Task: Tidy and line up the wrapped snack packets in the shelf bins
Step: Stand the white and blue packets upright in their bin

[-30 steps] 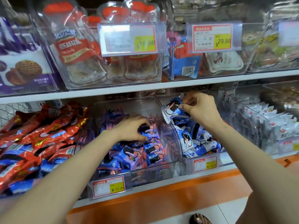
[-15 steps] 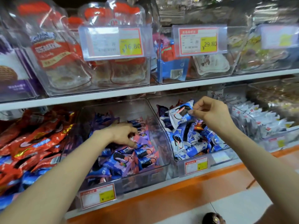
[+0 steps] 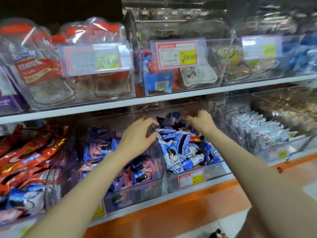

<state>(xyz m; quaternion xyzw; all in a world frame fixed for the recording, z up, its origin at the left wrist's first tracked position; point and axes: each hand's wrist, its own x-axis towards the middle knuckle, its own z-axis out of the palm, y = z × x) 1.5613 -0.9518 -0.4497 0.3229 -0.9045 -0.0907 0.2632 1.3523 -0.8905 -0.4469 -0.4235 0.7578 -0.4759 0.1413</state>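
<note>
Two clear bins sit side by side on the lower shelf. The left bin (image 3: 155, 179) holds purple and blue snack packets (image 3: 103, 150). The right bin (image 3: 212, 170) holds a jumbled heap of blue-and-white packets (image 3: 180, 148). My left hand (image 3: 137, 136) hovers over the wall between the two bins, fingers spread and relaxed, holding nothing. My right hand (image 3: 199, 120) is at the back of the right bin, blurred, its curled fingers pinching a blue-and-white packet (image 3: 173, 115) above the heap.
Red-orange packets (image 3: 29, 152) pile up at the far left. A bin of white packets (image 3: 260, 129) stands in rows at the right. The upper shelf (image 3: 154, 100) carries clear bins with price tags (image 3: 176, 54). An orange floor strip (image 3: 188, 203) runs below.
My left hand has lifted off the purple packets and moved right to the bin wall, fingers spread. My right hand has carried its packet toward the back of the right bin. The view shifted right.
</note>
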